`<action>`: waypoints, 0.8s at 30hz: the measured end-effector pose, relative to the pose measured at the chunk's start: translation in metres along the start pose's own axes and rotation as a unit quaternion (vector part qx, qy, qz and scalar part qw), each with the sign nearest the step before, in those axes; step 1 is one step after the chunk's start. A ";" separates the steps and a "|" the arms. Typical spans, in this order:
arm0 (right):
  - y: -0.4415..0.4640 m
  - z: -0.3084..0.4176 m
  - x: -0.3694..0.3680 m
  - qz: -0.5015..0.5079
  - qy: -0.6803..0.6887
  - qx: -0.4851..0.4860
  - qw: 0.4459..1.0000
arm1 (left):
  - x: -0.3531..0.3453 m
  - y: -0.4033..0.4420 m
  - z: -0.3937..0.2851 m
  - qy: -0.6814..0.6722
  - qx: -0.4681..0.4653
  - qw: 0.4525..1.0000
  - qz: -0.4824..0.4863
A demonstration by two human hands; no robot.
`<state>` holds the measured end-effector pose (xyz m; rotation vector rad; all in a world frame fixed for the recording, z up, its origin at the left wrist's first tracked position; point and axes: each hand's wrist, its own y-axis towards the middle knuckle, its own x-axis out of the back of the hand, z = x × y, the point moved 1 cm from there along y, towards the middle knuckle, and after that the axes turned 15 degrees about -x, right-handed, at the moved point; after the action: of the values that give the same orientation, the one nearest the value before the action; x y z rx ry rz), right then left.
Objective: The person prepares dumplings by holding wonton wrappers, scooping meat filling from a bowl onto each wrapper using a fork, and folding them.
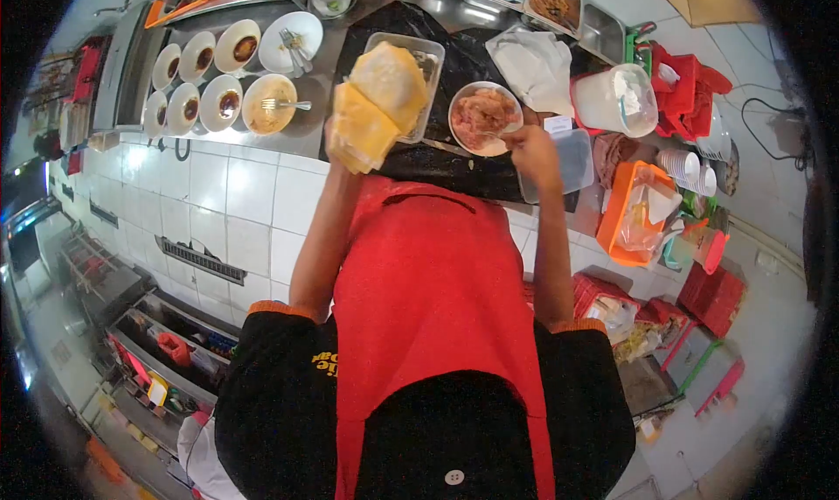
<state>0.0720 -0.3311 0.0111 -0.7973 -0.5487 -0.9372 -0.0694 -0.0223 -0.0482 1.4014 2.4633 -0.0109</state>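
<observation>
Square yellow wrappers (365, 137) lie stacked in my left hand (335, 143), which is mostly hidden beneath them. They overlap a clear tray (430, 63), with more yellow sheets (391, 73) above. A white bowl (457, 137) of pinkish minced filling (483, 115) stands on the black cover. My right hand (531, 153) is closed at the bowl's lower right edge, slightly blurred; what its fingers hold cannot be made out. Between tray and bowl lies a thin flat utensil (446, 148).
White bowls with dark sauce (221, 104) stand at the left, beside a bowl with a fork (269, 121). Right are a clear lid (572, 163), a white tub (612, 100) and an orange basket (619, 211). White sheets (531, 63) lie behind the filling.
</observation>
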 end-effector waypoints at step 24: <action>0.029 0.002 -0.005 0.015 -0.353 -0.008 0.936 | -0.008 -0.015 -0.027 -0.400 0.152 0.897 -0.111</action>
<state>0.0943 -0.3168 -0.0010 -1.1580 -1.1474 -0.6058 -0.0850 -0.0322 -0.0222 0.9193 1.9252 -0.8739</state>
